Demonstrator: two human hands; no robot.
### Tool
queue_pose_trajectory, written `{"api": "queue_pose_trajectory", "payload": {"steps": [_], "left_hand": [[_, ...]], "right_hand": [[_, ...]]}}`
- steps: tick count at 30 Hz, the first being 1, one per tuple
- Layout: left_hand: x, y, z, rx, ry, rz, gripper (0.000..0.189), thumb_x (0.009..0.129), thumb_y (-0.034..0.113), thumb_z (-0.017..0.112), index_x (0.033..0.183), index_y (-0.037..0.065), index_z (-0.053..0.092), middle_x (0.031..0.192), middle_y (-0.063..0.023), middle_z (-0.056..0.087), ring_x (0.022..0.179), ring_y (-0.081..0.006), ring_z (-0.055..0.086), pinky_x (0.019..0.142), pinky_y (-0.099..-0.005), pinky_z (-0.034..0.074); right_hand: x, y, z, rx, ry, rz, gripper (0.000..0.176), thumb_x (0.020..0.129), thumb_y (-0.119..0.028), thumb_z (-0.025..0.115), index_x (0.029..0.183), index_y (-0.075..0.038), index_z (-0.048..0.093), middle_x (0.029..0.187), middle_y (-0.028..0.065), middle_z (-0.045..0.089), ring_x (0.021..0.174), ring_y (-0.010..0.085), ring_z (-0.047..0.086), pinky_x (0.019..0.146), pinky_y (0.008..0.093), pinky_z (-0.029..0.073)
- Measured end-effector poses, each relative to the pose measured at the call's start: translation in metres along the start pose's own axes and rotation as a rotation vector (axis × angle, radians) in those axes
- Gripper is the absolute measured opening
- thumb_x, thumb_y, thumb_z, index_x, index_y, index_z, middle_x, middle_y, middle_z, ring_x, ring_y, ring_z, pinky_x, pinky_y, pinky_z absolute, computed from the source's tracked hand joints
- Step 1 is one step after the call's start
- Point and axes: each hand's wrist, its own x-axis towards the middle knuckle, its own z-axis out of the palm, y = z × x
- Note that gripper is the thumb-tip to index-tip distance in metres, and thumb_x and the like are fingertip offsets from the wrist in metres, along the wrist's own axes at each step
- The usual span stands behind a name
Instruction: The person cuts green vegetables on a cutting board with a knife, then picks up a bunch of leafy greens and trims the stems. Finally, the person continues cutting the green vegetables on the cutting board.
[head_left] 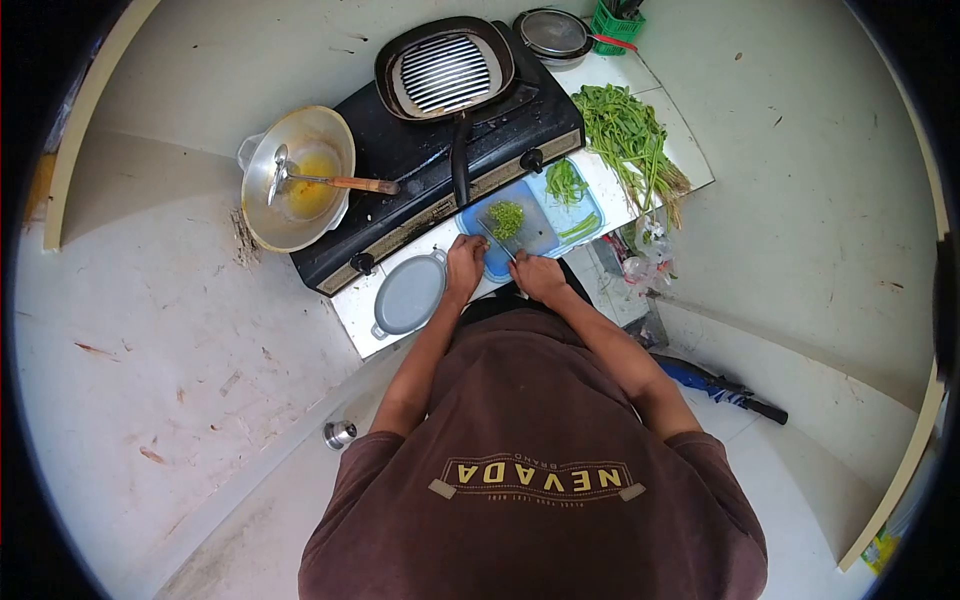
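Note:
My right hand (538, 277) is closed around the handle of a knife (497, 240), whose thin blade slants up and left over a blue cutting board (540, 232). Beside the blade lies a small heap of finely chopped greens (506, 217). My left hand (466, 264) rests at the board's left edge, close to the blade, with its fingers curled; what they hold, if anything, is hidden. To the right, cut leaves (566, 183) and short green stems (580, 229) lie on the lighter blue part. A grey oval plate (411, 294) sits left of my left hand.
Behind the board stands a black gas stove (400, 170) bearing a grill pan (447, 72) and a wok (262, 215) with a ladle (340, 183) in it. Leafy greens (622, 130) lie at right, with a strainer (553, 33) and green basket (615, 28) farther back.

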Motion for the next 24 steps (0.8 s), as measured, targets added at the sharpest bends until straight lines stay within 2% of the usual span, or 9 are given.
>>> {"api": "queue_pose_trajectory", "payload": {"steps": [15, 24], "left_hand": [[0.002, -0.004, 0.000, 0.057, -0.022, 0.106, 0.009, 0.085, -0.003, 0.066, 0.091, -0.002, 0.072, 0.088, -0.0197, 0.067, 0.085, -0.0375, 0.066, 0.078, -0.0446, 0.053], [0.000, -0.002, 0.001, 0.047, -0.014, 0.089, 0.007, 0.084, -0.002, 0.066, 0.090, -0.002, 0.070, 0.087, -0.0198, 0.066, 0.085, -0.0386, 0.065, 0.079, -0.0454, 0.052]], "right_hand": [[0.003, -0.006, -0.009, -0.020, -0.019, -0.049, 0.045, 0.103, -0.040, 0.048, 0.099, 0.003, 0.060, 0.075, 0.0232, 0.071, 0.074, 0.0399, 0.072, 0.068, 0.0499, 0.058], [0.020, -0.006, -0.003, -0.021, -0.012, -0.080, 0.046, 0.103, -0.040, 0.048, 0.097, 0.003, 0.061, 0.074, 0.0214, 0.071, 0.073, 0.0393, 0.072, 0.069, 0.0492, 0.058]]}}
